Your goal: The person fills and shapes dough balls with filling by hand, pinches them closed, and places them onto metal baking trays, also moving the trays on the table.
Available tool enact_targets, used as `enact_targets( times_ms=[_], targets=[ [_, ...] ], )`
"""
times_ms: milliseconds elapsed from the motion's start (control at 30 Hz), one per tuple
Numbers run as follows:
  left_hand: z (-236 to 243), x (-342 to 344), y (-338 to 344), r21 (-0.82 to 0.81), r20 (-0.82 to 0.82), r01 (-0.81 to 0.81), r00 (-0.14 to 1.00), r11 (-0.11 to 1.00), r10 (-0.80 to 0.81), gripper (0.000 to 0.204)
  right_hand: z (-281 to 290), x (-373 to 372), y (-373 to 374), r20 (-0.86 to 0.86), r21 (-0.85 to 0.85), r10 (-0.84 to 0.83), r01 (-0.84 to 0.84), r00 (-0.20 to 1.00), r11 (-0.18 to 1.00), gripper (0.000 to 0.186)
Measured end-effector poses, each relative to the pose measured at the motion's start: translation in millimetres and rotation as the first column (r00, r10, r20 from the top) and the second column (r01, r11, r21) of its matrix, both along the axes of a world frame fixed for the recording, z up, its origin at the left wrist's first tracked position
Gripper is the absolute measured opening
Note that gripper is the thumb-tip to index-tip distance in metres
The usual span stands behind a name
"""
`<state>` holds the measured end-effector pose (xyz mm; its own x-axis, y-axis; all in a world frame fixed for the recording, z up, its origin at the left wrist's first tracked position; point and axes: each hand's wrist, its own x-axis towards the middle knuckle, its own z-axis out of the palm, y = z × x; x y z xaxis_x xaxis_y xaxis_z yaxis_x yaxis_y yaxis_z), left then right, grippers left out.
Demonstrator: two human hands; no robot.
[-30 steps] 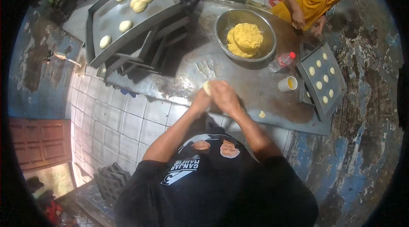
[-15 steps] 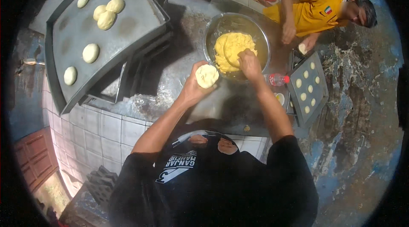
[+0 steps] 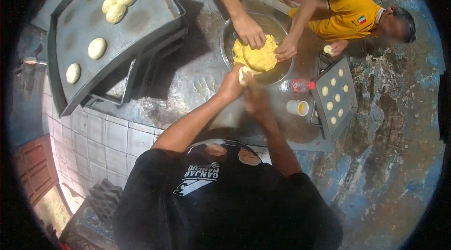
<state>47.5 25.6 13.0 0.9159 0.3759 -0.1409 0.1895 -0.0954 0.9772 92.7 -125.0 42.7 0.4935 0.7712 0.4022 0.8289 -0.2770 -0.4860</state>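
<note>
While yellow dough [image 3: 257,57] fills the metal bowl [image 3: 282,75], the left hand [image 3: 231,85] pinches a dough piece [image 3: 244,72].

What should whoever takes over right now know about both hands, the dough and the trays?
Left hand: holding a small dough piece by the metal bowl.
Right hand: blurred beside it; grip unclear.
Yellow dough mass sits in the bowl, with two other people's hands on it.
Done: six dough rounds on the large tray; small rounds on the right tray.
Left: much dough unshaped.
</note>
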Motion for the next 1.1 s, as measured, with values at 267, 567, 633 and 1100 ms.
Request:
enact_targets(
  times_ms=[267,567,633,1100],
  targets=[
    [27.0,-61.7,-38.6,0.071,0.152,0.145,0.976,0.987,-0.154,0.058,13.3,-34.8,-37.0,-0.644,0.116,-0.17,0.315,0.746,0.942,0.054],
    [38.3,-137.0,-88.7,-0.552,-0.014,0.137,0.985,0.823,-0.173,0.027,22.2,-138.5,-90.1,-0.654,0.224,-0.115,0.337,0.748,0.915,0.034],
    [38.8,-155.1,-110.3,-0.398,0.008,0.044,0.999,0.916,-0.045,0.037,9.4,-152.4,-104.0,-0.578,0.193,-0.181,0.348,0.796,0.917,0.03],
    [49.1,-232.6,-103.0,0.193,-0.249,0.289,0.939,0.938,-0.238,0.054,61.3,-164.2,-117.8,-0.82,0.298,0.256,0.001,0.511,0.954,0.026]
  ],
)
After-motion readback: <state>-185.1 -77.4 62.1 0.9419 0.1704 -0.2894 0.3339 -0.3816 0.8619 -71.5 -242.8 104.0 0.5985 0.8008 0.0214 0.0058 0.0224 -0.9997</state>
